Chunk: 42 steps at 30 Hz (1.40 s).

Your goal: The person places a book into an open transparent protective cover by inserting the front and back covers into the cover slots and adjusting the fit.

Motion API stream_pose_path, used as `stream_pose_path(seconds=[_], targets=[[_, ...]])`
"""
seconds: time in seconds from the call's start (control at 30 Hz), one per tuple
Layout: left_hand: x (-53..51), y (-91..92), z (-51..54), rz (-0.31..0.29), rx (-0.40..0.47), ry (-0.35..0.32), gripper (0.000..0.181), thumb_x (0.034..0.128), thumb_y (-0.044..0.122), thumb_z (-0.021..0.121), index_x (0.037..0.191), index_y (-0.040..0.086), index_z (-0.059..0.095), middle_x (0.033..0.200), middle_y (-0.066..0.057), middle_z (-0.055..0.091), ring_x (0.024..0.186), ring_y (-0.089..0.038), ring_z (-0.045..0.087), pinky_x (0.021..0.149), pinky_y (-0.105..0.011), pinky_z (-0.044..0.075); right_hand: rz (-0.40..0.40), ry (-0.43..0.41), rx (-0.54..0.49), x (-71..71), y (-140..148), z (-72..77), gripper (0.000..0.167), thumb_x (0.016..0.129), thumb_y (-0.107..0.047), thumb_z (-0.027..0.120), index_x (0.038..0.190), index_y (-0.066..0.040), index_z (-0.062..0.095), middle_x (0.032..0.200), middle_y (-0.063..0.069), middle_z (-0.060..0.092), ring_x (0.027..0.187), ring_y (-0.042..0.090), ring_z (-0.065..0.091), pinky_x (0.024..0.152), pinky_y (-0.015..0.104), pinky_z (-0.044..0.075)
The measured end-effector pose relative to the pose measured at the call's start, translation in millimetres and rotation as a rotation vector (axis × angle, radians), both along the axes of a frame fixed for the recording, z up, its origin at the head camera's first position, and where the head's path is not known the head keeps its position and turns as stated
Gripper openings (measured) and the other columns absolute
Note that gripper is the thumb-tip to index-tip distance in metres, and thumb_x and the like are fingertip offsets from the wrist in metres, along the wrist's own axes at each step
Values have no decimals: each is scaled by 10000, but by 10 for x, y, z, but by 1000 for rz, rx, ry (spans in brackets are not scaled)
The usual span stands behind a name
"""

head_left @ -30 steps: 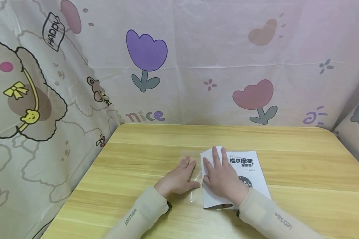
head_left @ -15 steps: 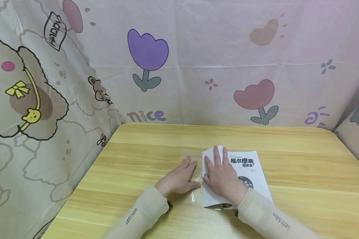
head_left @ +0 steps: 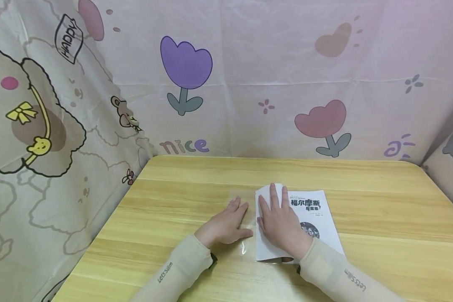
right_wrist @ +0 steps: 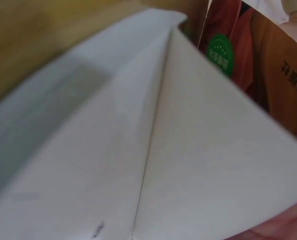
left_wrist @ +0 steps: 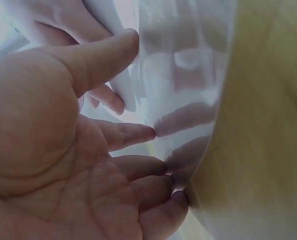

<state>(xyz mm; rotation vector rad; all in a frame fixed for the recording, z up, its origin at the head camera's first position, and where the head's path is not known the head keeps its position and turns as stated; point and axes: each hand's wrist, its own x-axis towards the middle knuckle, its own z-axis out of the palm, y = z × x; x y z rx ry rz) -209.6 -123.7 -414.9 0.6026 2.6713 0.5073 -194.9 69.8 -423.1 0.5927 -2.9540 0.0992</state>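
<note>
A book (head_left: 324, 226) with a white page of black Chinese characters uppermost lies right of the table's middle. A white leaf along its left side is turned over under my right hand (head_left: 283, 224), whose spread fingers rest flat on it. From the book's left side a clear plastic film (head_left: 243, 249) reaches out over the wood. My left hand (head_left: 226, 226) touches this film with fairly straight fingers; the left wrist view shows the fingertips against the glossy film (left_wrist: 188, 65). In the right wrist view, creased white paper (right_wrist: 213, 150) hides most of the right hand; a red and orange printed cover (right_wrist: 276, 65) shows behind.
The wood-grain table (head_left: 173, 184) extends around the book on all sides. A printed cloth (head_left: 249, 54) hangs behind the table's far edge, with another patterned cloth (head_left: 94, 138) along the left.
Both hands hold nearly the same places on the film and book. The right fingers have shifted very slightly on the turned leaf.
</note>
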Motion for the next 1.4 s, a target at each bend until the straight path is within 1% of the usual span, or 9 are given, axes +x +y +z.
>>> stream_pose_path(seconds=[0.2,0.4,0.5,0.6,0.77,0.93,1.07,1.27,1.4], targets=[[-6,6,-14,3,-9,5,890,1021,478,708,1671,5,326,1777,-267,161,1660,-426,205,1325,-554,293,6,34,-7,-4,5,-25,598,1045,-323,668,1498,52,555,1653,416,326,1495,675,340,938,549,640],[11,18,-28,11,-21,21,892,1006,470,730,1663,5,345,1774,-268,178,1654,-427,229,1308,-557,329,5,45,-9,-23,18,-63,587,1045,-311,644,1414,134,542,1635,414,363,1471,649,405,1024,574,601],[15,18,-31,13,-24,26,894,1003,475,732,1660,4,351,1773,-269,183,1652,-424,235,1307,-552,333,4,-2,-48,-27,37,-49,556,1056,-277,587,1412,148,544,1640,413,354,1460,659,407,1069,605,567],[14,15,-33,15,-25,26,898,1004,485,728,1660,3,350,1773,-268,183,1653,-420,236,1310,-549,327,6,-105,-119,-20,77,6,562,1070,-258,530,1469,138,529,1673,408,294,1494,668,347,1134,648,502],[10,15,-27,14,-25,26,900,1007,497,719,1661,3,347,1774,-267,182,1655,-419,231,1310,-552,328,23,-265,-210,-10,175,79,624,1074,-286,515,1595,51,446,1739,367,148,1565,658,192,1174,688,438],[10,11,-23,17,-20,23,896,1002,478,730,1661,5,350,1775,-264,182,1656,-420,228,1306,-557,334,73,-246,-226,-19,247,64,672,1046,-318,606,1554,89,441,1728,391,141,1556,665,204,1176,703,422],[11,6,-28,19,-20,24,896,997,473,740,1658,6,356,1776,-261,186,1655,-419,234,1301,-563,341,78,-229,-214,-28,275,59,693,1042,-383,645,1530,83,487,1729,389,137,1552,644,254,1170,684,441],[8,-7,-50,19,0,17,971,963,531,764,1666,11,342,1780,-258,168,1658,-424,216,1300,-568,340,70,-307,-219,2,340,117,828,996,-537,687,1604,-16,473,1756,357,59,1566,614,267,1141,678,478],[9,-14,-56,16,9,20,1020,931,547,797,1668,11,338,1780,-260,164,1656,-433,214,1290,-579,354,70,-320,-234,15,361,125,843,968,-508,738,1610,-32,471,1752,367,59,1558,605,300,1137,663,490]])
